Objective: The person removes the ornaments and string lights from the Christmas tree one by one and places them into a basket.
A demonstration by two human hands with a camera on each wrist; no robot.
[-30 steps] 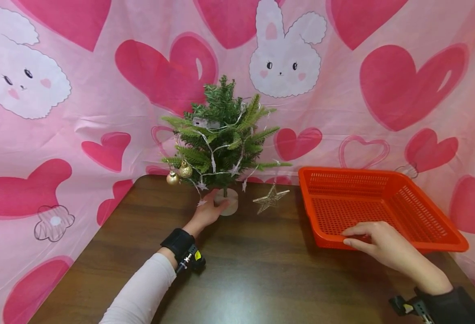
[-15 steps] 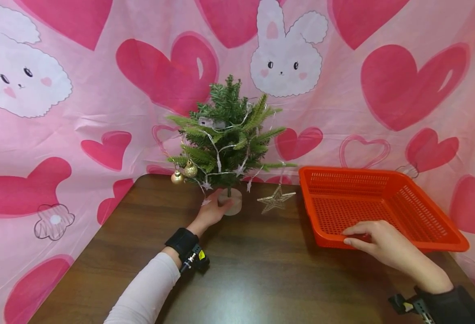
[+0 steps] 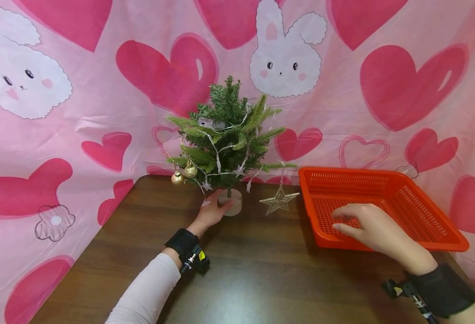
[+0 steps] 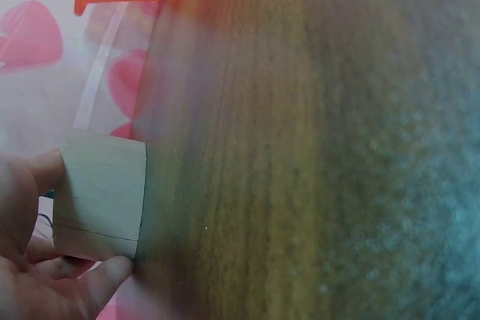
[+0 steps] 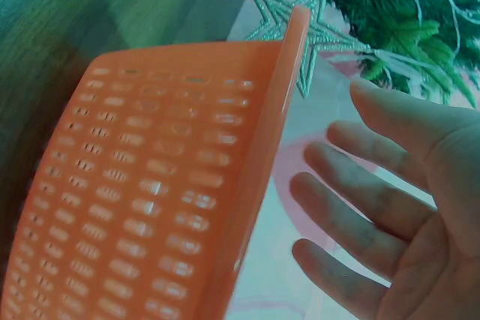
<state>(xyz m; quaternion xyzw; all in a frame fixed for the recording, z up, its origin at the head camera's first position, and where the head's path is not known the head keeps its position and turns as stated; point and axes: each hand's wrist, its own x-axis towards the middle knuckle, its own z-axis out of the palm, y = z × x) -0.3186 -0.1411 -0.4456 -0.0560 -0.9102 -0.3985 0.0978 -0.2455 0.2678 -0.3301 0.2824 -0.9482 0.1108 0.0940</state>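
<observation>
A small Christmas tree (image 3: 225,139) stands upright on a round wooden base (image 3: 234,204) toward the back of the table. My left hand (image 3: 210,211) grips that base from the left; in the left wrist view thumb and fingers lie around the wooden block (image 4: 101,196). White star string lights, two gold baubles (image 3: 183,173) and a glittery gold star (image 3: 279,200) hang on the branches. My right hand (image 3: 368,227) is over the front of an orange plastic basket (image 3: 383,180), its fingers loosely bent and holding nothing. The right wrist view shows those fingers beside the basket's rim (image 5: 277,125).
The basket's left wall sits close to the hanging star. A brown wooden table (image 3: 237,279) carries everything. Behind it hangs a pink cloth (image 3: 229,58) with hearts and rabbits, right up against the table's back edge.
The tree and my left hand have shifted slightly right, and the star has swung. My right hand has lifted off the basket's front rim and moved a little left.
</observation>
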